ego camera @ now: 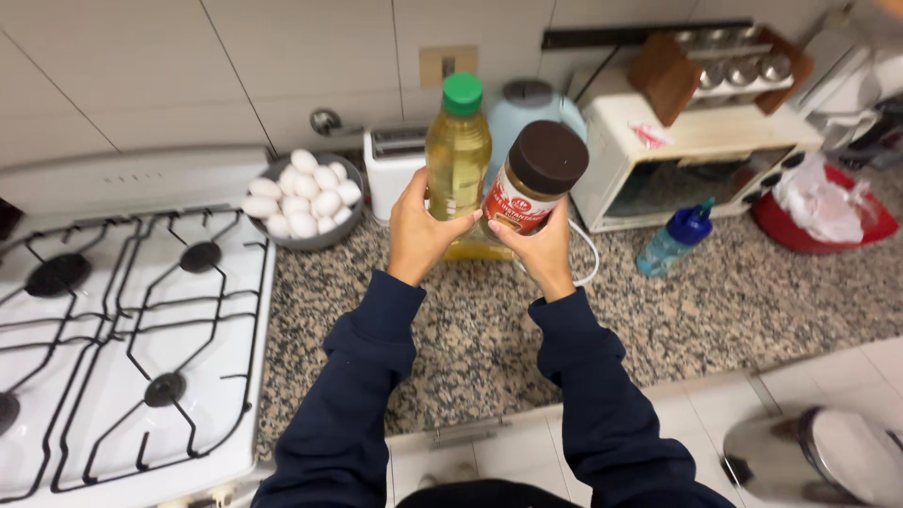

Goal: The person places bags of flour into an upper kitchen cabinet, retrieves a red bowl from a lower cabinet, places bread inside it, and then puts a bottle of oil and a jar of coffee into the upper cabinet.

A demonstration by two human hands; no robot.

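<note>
My left hand (418,229) grips the lower body of a clear bottle of yellow oil (458,150) with a green cap, held upright over the granite counter (734,301). My right hand (539,243) holds a jar with a dark brown lid and red label (532,179), tilted slightly, its side touching the bottle. Both arms wear dark blue sleeves. The bottle's base is hidden behind my hands.
A white gas stove (122,329) fills the left. A grey bowl of white eggs (303,199) sits beside a white toaster (393,165). Behind stand a pale blue kettle (527,103), a white toaster oven (696,160), a small blue bottle (673,240) and a red bowl (823,226).
</note>
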